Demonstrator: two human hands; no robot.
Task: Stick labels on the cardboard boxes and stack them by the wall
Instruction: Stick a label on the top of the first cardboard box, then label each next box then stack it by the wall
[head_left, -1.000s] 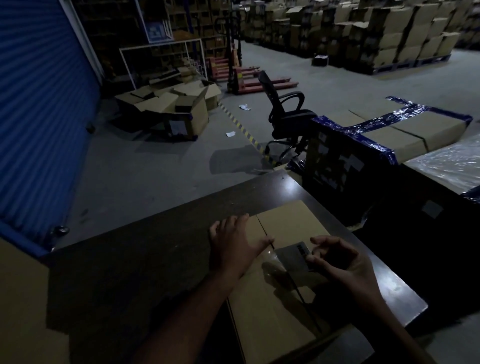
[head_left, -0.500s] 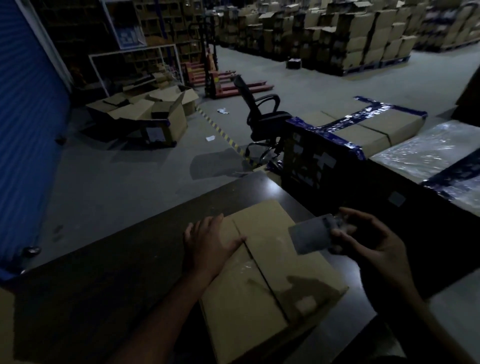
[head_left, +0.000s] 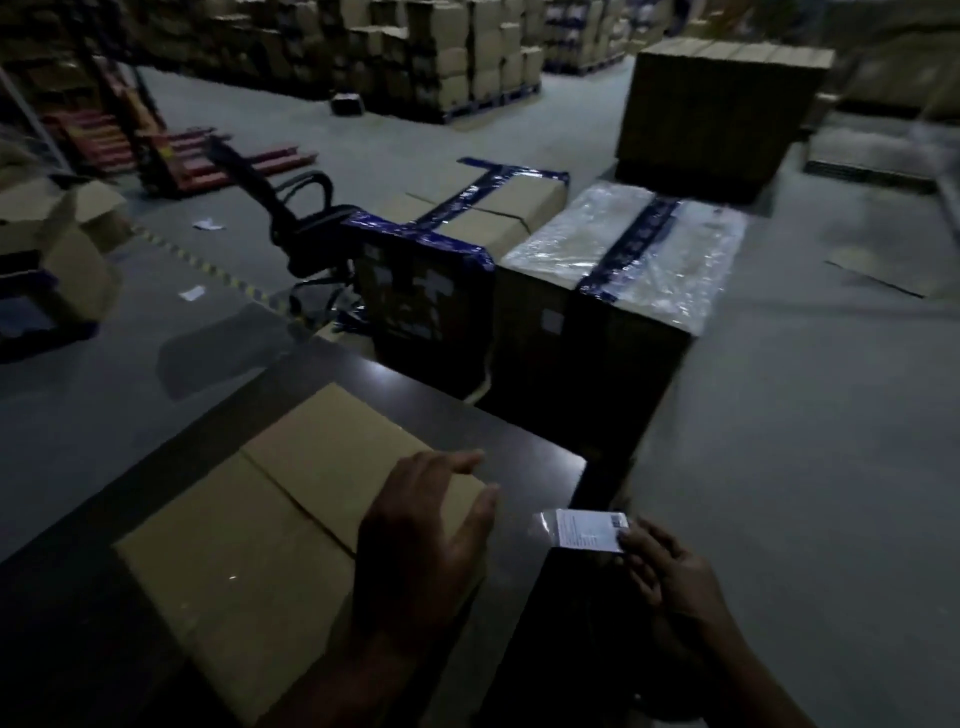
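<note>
1. The right hand (head_left: 670, 577) pinches a small white printed label in clear film (head_left: 587, 527) by its right end, off the dark glossy bench's (head_left: 467, 415) right edge.
2. The left hand (head_left: 421, 540) lies flat, fingers spread, on the closed brown cardboard box (head_left: 280, 509) at its right corner.
3. The box sits on the bench near the right edge.

**Box and label, dim light**

A flat brown cardboard box (head_left: 270, 499), flaps closed along a centre seam, is laid on a dark glossy table (head_left: 524, 457). A small white printed label (head_left: 589, 528) with clear film edge is held off the box's right side, not touching it.
</note>
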